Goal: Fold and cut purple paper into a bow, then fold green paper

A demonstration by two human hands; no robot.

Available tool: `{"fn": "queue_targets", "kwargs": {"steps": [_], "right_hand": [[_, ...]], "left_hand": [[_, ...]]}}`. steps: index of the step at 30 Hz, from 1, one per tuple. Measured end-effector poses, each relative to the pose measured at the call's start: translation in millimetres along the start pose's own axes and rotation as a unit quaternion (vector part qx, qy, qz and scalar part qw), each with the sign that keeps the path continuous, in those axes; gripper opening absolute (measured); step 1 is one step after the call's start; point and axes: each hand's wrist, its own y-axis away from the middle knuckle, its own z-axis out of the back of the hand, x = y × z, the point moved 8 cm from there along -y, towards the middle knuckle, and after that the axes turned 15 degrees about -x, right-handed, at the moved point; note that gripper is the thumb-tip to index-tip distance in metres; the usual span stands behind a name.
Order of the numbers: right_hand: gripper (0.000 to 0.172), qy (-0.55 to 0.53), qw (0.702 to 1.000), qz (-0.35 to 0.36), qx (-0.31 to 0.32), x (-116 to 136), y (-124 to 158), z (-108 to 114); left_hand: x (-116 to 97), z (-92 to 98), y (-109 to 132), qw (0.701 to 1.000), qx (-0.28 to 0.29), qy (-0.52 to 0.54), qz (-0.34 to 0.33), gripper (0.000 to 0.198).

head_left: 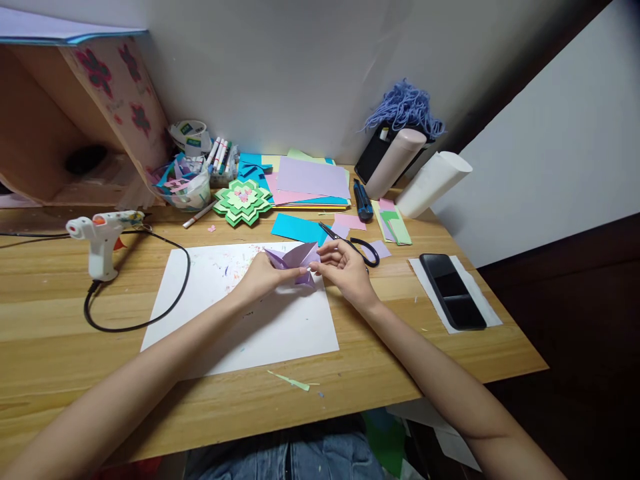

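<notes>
Between my two hands is a folded purple paper piece (300, 257) with pointed flaps, held just over a white sheet (200, 293) marked with coloured specks. My left hand (265, 273) is closed on its left and lower side, thumb pointing right. From the other side my right hand (344, 267) pinches its right edge with thumb and fingertips. The fingers hide part of the folds. Right behind my right hand lie black-handled scissors (363, 250), partly over small purple paper scraps (380, 249). A blue paper strip (297, 229) rests a little farther back.
A white glue gun (103, 243) with a looping cord stands at left. Behind are a layered green paper flower (243, 202), stacked coloured paper (313, 177), a cup of scraps (187, 190), markers (220, 157) and a utility knife (363, 200). A phone (453, 291) lies at right.
</notes>
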Motion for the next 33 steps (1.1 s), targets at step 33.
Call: {"fn": "queue_targets", "kwargs": {"steps": [33], "right_hand": [[0.031, -0.003, 0.996, -0.057, 0.068, -10.9, 0.9, -7.0]], "left_hand": [[23.7, -1.4, -11.1, 0.998, 0.028, -0.055, 0.031, 0.032]]}}
